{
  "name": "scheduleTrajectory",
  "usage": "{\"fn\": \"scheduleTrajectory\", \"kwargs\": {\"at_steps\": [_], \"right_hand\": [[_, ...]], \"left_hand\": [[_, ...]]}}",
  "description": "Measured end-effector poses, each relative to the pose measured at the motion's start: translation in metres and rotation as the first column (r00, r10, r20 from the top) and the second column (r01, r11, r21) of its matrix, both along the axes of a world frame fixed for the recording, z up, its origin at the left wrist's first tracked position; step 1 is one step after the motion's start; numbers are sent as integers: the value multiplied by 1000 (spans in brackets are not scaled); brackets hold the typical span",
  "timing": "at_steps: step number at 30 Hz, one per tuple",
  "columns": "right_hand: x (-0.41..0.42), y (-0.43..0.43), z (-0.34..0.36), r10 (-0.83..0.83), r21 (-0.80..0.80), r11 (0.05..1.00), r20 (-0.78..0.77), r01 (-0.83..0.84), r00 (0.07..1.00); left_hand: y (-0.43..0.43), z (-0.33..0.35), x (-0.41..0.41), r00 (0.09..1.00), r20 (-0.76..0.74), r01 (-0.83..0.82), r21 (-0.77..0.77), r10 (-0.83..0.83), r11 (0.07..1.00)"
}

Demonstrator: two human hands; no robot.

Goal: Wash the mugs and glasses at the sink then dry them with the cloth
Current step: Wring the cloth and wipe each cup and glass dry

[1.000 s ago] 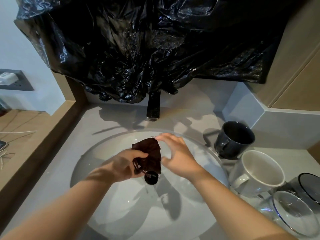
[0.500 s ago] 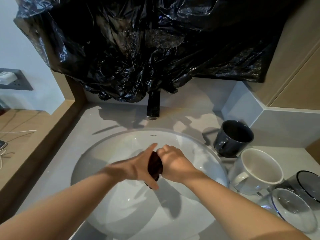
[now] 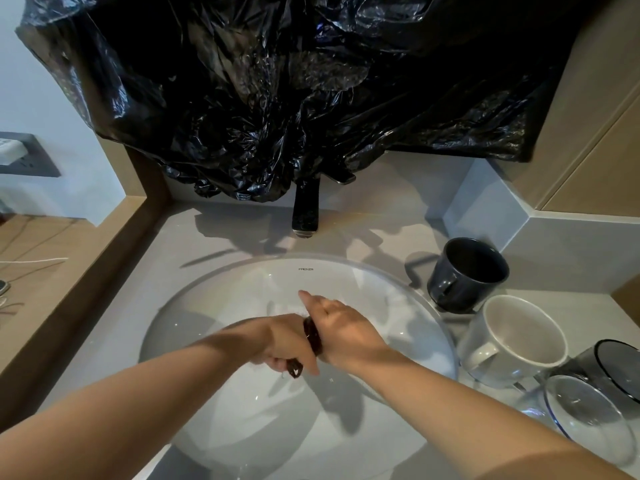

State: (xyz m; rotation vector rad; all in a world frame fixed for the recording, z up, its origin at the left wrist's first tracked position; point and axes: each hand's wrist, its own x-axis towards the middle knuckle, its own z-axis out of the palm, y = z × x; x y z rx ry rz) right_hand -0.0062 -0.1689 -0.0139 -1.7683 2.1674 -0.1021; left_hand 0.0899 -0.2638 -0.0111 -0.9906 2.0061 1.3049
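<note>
Over the white round sink basin, as I followed from my remote station, both hands were together and clamped on the dark brown cloth, which was twisted into a tight roll between them. The left hand gripped its lower end and the right hand closed on the upper part. I judged that they held it so to squeeze water out, and above the basin so that drops fell inside and not on the grey bench. I saw no water running from the black tap.

On the bench at the right I counted two mugs, one dark grey ceramic mug and one white ceramic mug. I also counted two glasses, one clear drinking glass and one smoke-tinted glass. All four were grouped close together beside the basin, probably within easy reach for the drying. Only one cloth was visible.
</note>
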Motion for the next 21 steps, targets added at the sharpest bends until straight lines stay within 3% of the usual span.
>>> {"fn": "scheduleTrajectory", "kwargs": {"at_steps": [2, 4, 8, 12, 15, 18, 21], "right_hand": [[-1, -2, 3, -84, 72, 994, 104, 77, 991], [1, -6, 4, -157, 182, 974, 131, 132, 979], [4, -20, 2, -326, 343, 906, 196, 247, 925], [0, -18, 7, -505, 401, 848, 409, 348, 760], [-3, -15, 8, -564, 456, 817, 508, 353, 651], [-9, -10, 7, -607, 513, 790, 578, 335, 545], [-10, -7, 7, -594, 553, 792, 604, 258, 531]], "left_hand": [[4, -2, -2, 985, 23, 171, -343, -174, 923], [8, -2, -3, 962, 27, 243, -546, -273, 802], [10, -4, -7, 914, 96, 320, -768, -394, 555], [-4, -2, -9, 825, 98, 346, -866, -557, 360], [-8, -4, -9, 812, 98, 349, -872, -575, 344], [-5, -11, -5, 803, -12, 319, -836, -595, 447], [-3, -16, 4, 805, -106, 306, -769, -584, 562]]}}
